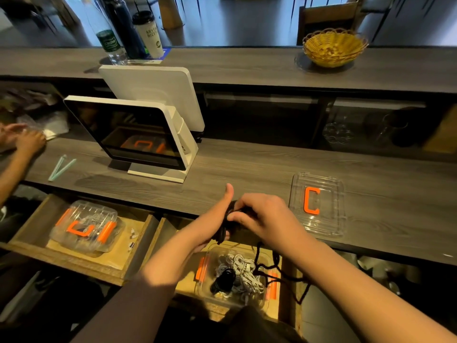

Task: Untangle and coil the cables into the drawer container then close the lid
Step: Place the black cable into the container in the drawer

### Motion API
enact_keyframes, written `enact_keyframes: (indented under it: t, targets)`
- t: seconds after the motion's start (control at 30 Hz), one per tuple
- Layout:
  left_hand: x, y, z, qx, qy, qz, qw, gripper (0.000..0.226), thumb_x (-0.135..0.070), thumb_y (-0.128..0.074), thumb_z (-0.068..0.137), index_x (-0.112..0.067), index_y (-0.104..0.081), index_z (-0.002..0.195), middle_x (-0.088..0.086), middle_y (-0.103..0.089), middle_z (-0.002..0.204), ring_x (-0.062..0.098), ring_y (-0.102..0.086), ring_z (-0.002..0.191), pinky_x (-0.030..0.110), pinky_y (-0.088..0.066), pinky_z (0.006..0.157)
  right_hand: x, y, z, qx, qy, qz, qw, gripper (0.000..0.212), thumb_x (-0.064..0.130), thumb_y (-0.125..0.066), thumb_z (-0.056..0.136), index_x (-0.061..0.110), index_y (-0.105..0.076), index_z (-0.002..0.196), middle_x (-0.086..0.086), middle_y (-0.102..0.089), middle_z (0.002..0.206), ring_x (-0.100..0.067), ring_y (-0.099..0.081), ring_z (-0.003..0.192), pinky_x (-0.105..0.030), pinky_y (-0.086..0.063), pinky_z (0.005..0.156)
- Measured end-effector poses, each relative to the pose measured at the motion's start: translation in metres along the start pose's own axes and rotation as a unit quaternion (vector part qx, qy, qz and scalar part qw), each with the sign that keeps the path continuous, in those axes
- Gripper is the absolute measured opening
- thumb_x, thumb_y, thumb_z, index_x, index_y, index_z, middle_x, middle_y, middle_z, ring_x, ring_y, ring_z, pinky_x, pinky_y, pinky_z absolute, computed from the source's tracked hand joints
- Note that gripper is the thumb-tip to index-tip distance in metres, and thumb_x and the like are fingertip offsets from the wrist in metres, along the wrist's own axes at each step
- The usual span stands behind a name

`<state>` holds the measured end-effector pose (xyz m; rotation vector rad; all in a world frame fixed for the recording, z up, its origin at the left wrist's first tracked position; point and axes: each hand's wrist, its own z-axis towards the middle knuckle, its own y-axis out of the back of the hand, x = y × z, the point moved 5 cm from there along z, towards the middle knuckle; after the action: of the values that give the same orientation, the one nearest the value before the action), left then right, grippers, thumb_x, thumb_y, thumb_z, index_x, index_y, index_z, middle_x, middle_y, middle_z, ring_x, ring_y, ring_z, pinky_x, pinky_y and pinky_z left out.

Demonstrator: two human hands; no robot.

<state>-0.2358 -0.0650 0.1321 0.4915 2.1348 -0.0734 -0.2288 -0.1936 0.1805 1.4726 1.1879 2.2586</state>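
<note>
A black cable (223,226) is half-coiled above the open clear plastic container (210,268), its tail trailing over that container's right rim; inside lie tangled white cables (243,271) and a black coil (222,280). The clear orange-handled lid (317,206) lies beyond the container.

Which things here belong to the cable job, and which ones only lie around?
Job: black cable held by left hand and right hand; open container with white cables; clear lid.

Lying about: screen, wicker basket, cup, straws.
</note>
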Motion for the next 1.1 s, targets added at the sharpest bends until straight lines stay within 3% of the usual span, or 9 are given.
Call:
enact_keyframes:
  t: [0.07,0.13,0.23,0.4,0.53,0.67,0.8,0.93,1.1]
  targets:
    - [0.005,-0.003,-0.004,0.059,0.004,-0.013,0.998,0.079,-0.086,-0.032,0.076,-0.024,-0.068,0.108,-0.005,-0.06,0.077,0.008,-0.052,0.072,0.024,-0.043,0.07,-0.007,0.004,0.003,-0.012,-0.024,0.019,0.999,0.038,0.054,-0.057,0.083,0.019,-0.066,0.093,0.006,-0.067,0.08,-0.011,-0.062,0.073,-0.037,-0.054,0.067]
    - [0.008,-0.006,-0.008,0.113,-0.016,0.039,0.993,0.072,-0.076,-0.055,0.08,-0.013,-0.064,0.113,-0.012,-0.059,0.068,0.006,-0.05,0.069,0.021,-0.043,0.068,-0.013,0.003,0.005,0.009,-0.045,0.038,0.998,0.027,0.046,-0.065,0.086,0.02,-0.064,0.095,0.005,-0.067,0.08,-0.011,-0.061,0.072,-0.037,-0.053,0.067]
    - [0.008,-0.006,-0.011,0.128,-0.024,0.125,0.984,0.042,-0.056,-0.051,0.097,-0.017,-0.057,0.084,-0.011,-0.054,0.059,0.008,-0.047,0.061,0.026,-0.042,0.069,-0.018,0.0,0.003,0.037,-0.058,0.06,0.996,0.018,0.035,-0.066,0.092,0.022,-0.061,0.104,0.01,-0.063,0.08,-0.007,-0.059,0.073,-0.028,-0.049,0.066]
    - [0.012,0.001,-0.009,0.073,-0.06,0.029,0.995,0.07,-0.07,-0.043,0.093,-0.004,-0.066,0.088,0.007,-0.054,0.068,0.012,-0.048,0.056,0.024,-0.041,0.06,-0.028,0.005,0.001,0.043,-0.088,0.079,0.992,0.012,0.034,-0.06,0.096,0.025,-0.062,0.104,0.006,-0.067,0.081,-0.009,-0.065,0.078,-0.034,-0.056,0.073]
    - [0.013,-0.001,-0.007,-0.01,-0.097,-0.041,0.994,0.053,-0.061,-0.039,0.094,-0.024,-0.073,0.109,0.005,-0.066,0.077,0.014,-0.055,0.063,0.023,-0.047,0.061,-0.033,0.001,0.0,0.061,-0.103,0.086,0.989,0.018,0.024,-0.064,0.095,0.029,-0.058,0.112,0.013,-0.063,0.086,0.0,-0.06,0.08,-0.022,-0.05,0.073]
    - [0.015,-0.002,-0.008,-0.068,-0.143,-0.108,0.982,0.046,-0.059,-0.039,0.093,-0.038,-0.073,0.115,0.004,-0.07,0.088,0.015,-0.056,0.062,0.025,-0.047,0.061,-0.038,-0.014,-0.004,0.092,-0.134,0.073,0.984,0.026,0.017,-0.065,0.092,0.022,-0.055,0.116,0.002,-0.067,0.093,-0.011,-0.065,0.088,-0.035,-0.056,0.081]
    - [0.004,0.008,-0.015,-0.129,-0.179,-0.263,0.939,0.052,-0.057,-0.04,0.091,-0.025,-0.067,0.122,0.004,-0.072,0.104,0.016,-0.063,0.085,0.025,-0.049,0.064,-0.049,-0.034,-0.016,0.13,-0.168,0.076,0.974,0.024,0.012,-0.062,0.093,0.017,-0.058,0.116,-0.001,-0.068,0.104,-0.015,-0.066,0.098,-0.039,-0.055,0.09]
    - [-0.005,0.035,-0.017,-0.169,-0.183,-0.387,0.888,0.054,-0.06,-0.029,0.097,-0.028,-0.061,0.128,0.006,-0.073,0.119,0.018,-0.067,0.113,0.027,-0.047,0.071,-0.069,-0.049,-0.035,0.17,-0.204,0.069,0.962,0.012,0.012,-0.057,0.096,0.02,-0.062,0.104,-0.004,-0.068,0.102,-0.019,-0.065,0.098,-0.043,-0.054,0.091]
    - [-0.006,0.038,-0.016,-0.164,-0.16,-0.389,0.892,0.056,-0.06,-0.021,0.103,-0.029,-0.056,0.132,0.008,-0.071,0.125,0.021,-0.065,0.121,0.031,-0.045,0.075,-0.063,-0.042,-0.029,0.064,-0.187,0.193,0.961,0.005,0.023,-0.058,0.098,0.021,-0.062,0.101,0.001,-0.065,0.094,-0.014,-0.063,0.09,-0.034,-0.053,0.086]
